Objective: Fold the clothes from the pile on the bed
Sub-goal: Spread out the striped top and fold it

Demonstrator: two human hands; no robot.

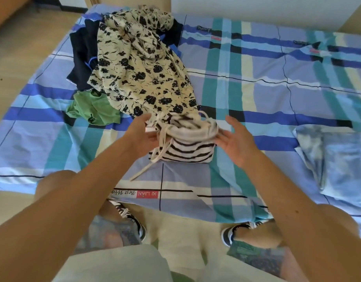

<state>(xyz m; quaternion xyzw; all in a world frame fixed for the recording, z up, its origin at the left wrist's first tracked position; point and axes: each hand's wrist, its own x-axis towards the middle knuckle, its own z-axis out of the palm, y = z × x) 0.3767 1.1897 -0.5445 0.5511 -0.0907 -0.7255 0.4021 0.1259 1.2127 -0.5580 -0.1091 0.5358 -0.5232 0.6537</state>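
A white garment with black stripes (185, 151) lies bunched and partly folded on the bed near its front edge, a white cord (147, 169) trailing from it. My left hand (144, 137) grips the garment's left side. Just to the garment's right my right hand (235, 141) is spread open, its fingertips at the blurred upper fold. Behind them is the pile: a cream dress with black flowers (143, 66) on top, dark navy clothes (84, 55) under it at the left, and a green garment (92, 108) at its near left.
The bed carries a blue, teal and white checked sheet (257, 94). A light blue tie-dye piece (342, 159) lies folded at the right. Wooden floor (19, 51) runs along the left. My knees and shoes show below the bed's front edge.
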